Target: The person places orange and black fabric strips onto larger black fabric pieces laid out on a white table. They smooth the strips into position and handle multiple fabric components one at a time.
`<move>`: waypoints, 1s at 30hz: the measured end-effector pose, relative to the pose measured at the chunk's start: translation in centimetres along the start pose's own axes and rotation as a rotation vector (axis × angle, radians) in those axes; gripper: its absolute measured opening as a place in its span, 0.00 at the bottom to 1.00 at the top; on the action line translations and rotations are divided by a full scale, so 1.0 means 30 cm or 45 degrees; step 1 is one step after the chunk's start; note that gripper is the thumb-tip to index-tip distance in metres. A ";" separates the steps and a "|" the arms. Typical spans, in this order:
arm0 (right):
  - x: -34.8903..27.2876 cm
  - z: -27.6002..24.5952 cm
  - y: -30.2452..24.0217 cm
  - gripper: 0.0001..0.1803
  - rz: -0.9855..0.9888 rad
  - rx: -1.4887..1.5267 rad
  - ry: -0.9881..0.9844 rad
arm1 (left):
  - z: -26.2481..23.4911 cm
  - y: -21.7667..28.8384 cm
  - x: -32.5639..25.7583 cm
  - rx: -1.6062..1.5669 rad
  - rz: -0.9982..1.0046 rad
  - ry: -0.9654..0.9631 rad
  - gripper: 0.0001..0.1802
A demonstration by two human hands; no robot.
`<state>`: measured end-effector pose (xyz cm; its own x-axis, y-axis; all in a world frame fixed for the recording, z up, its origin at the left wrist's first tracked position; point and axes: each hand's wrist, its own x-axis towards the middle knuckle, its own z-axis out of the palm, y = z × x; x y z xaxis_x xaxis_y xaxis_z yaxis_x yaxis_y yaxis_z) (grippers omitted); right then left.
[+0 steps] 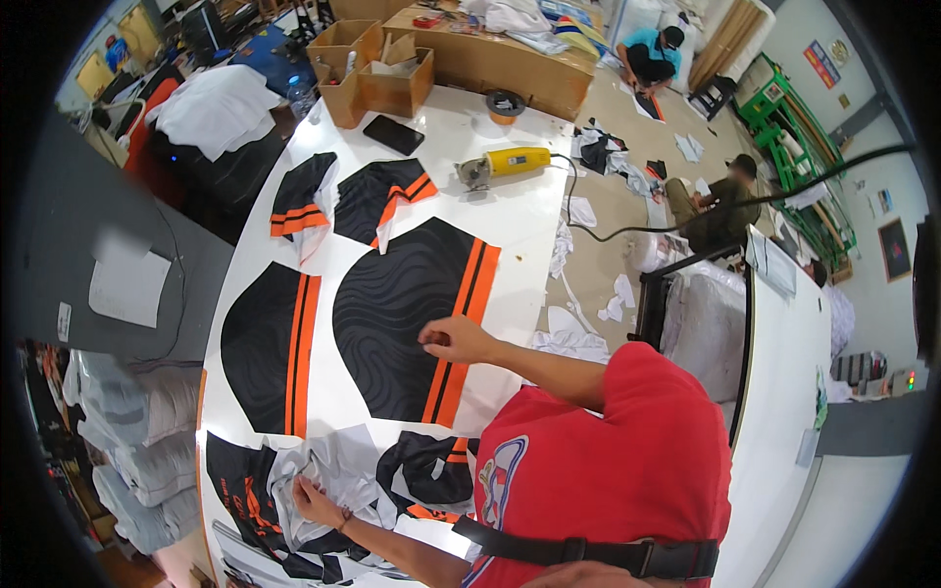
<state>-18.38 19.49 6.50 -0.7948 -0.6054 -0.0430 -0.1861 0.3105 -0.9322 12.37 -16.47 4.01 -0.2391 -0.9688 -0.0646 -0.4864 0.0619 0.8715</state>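
Note:
A large black fabric panel with wavy lines and orange stripes [402,314] lies flat on the white table [529,225]. My right hand [456,339] rests on its right part, fingers curled and pinching the cloth near the orange stripe. My left hand [314,500] grips a crumpled white and black fabric piece [343,468] in the heap of cut pieces at the table's near end. A second black panel with orange stripes [267,351] lies to the left. Two smaller panels [377,201] lie further back.
A yellow electric cloth cutter [505,162] with a black cable lies at the far end, near a black phone [394,134] and open cardboard boxes [377,73]. White scraps [578,328] litter the floor to the right. Two people sit on the floor beyond. Folded cloth stacks [147,461] stand on the left.

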 end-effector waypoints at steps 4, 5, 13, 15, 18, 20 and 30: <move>-0.220 -0.102 0.085 0.18 0.273 -0.274 -0.413 | -0.056 0.067 -0.089 -0.045 -0.062 0.068 0.17; -0.252 -0.120 0.103 0.22 0.443 -0.245 -0.656 | -0.069 0.100 -0.112 -0.037 -0.098 0.109 0.17; -0.299 -0.045 0.142 0.39 0.686 -0.548 -1.077 | -0.147 0.668 -0.486 -0.541 0.469 0.047 0.02; -0.308 -0.032 0.122 0.36 0.725 -0.487 -0.956 | -0.220 0.863 -0.591 -0.524 1.022 -0.054 0.04; -0.323 -0.028 0.085 0.33 0.561 -0.536 -0.881 | -0.286 1.063 -0.689 -0.843 1.711 -0.051 0.06; -0.328 -0.034 0.072 0.32 0.459 -0.528 -0.837 | -0.330 1.141 -0.721 -0.843 2.027 0.013 0.10; -0.382 -0.025 0.254 0.28 0.076 -0.535 -0.523 | -0.364 1.115 -0.796 -0.827 1.821 0.060 0.29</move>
<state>-11.12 29.36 0.17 -0.5375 -0.7863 -0.3046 -0.4274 0.5655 -0.7054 10.98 6.11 40.00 -0.1359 -0.2065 0.9690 0.5448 0.8013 0.2472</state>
